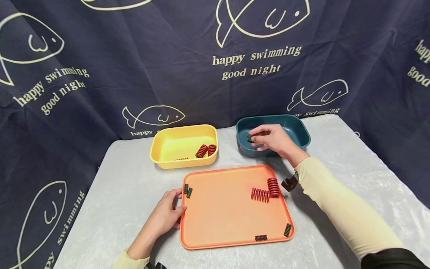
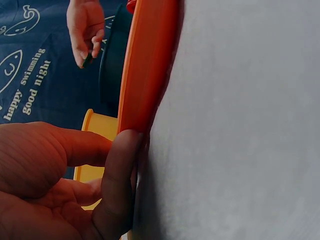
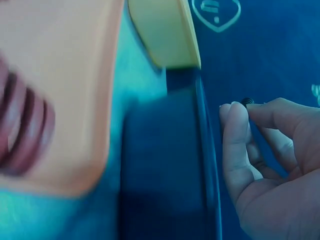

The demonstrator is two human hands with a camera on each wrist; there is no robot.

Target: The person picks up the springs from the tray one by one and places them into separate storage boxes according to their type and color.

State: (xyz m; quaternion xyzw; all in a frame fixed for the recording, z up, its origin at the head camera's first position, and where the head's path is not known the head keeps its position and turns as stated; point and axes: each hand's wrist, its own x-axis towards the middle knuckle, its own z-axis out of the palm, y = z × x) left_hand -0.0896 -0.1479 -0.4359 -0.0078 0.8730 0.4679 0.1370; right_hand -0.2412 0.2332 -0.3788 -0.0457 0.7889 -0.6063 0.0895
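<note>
My right hand [image 1: 270, 139] is over the teal bin [image 1: 295, 134], pinching a small dark green spring [image 3: 247, 101] between thumb and fingertips. At the left edge of the orange tray [image 1: 221, 209], my left hand [image 1: 166, 213] grips the rim with thumb and fingers. Two large red springs, one lying flat [image 1: 260, 195] and one against the right rim [image 1: 273, 187], are on the tray. Small dark green springs lie in its upper left [image 1: 186, 188] and along its lower right, one by the front rim [image 1: 261, 238] and another near the corner [image 1: 287, 229].
A yellow bin [image 1: 168, 149] stands behind the tray on the left, with two red springs [image 1: 202, 151] at its right end and a coil partly hidden by its front wall. A dark blue curtain with fish prints [image 1: 181, 74] hangs behind the grey-covered table [image 1: 121, 179].
</note>
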